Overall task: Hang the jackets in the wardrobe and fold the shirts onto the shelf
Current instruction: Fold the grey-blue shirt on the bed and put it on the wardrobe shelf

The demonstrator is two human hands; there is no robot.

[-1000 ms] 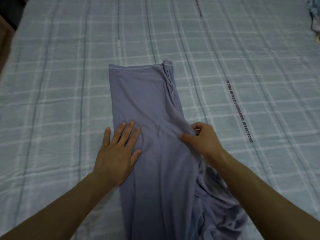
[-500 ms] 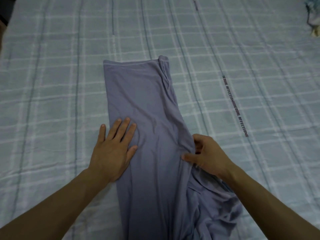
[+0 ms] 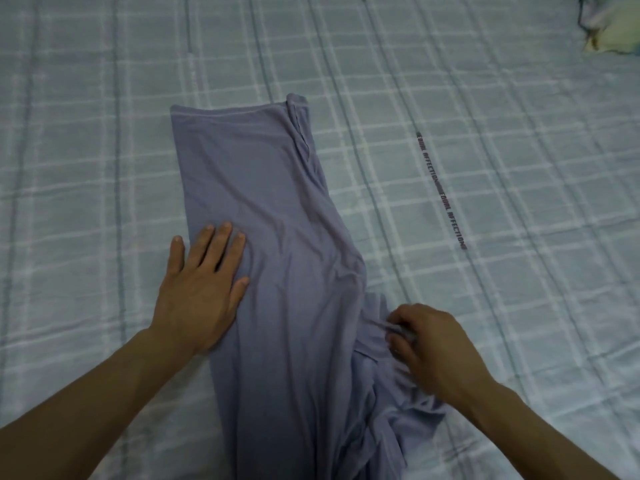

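Head view: lavender shirt [image 3: 277, 237], folded lengthwise, lies on the plaid bed sheet [image 3: 485, 306], running from mid-bed toward the near edge. Left hand [image 3: 201, 289] rests flat with straight fingers on the shirt's left edge. Right hand [image 3: 429, 348], fingers curled, pinches bunched fabric at the shirt's right side; a pale bundle [image 3: 613, 26] sits at the far right corner.

Shirt: I see a lavender shirt [image 3: 277, 209] folded lengthwise on the plaid bed sheet [image 3: 485, 98].
Left hand [image 3: 201, 289]: flat, fingers straight, pressing the shirt's left edge.
Right hand [image 3: 433, 348]: pinching bunched fabric at the right edge.
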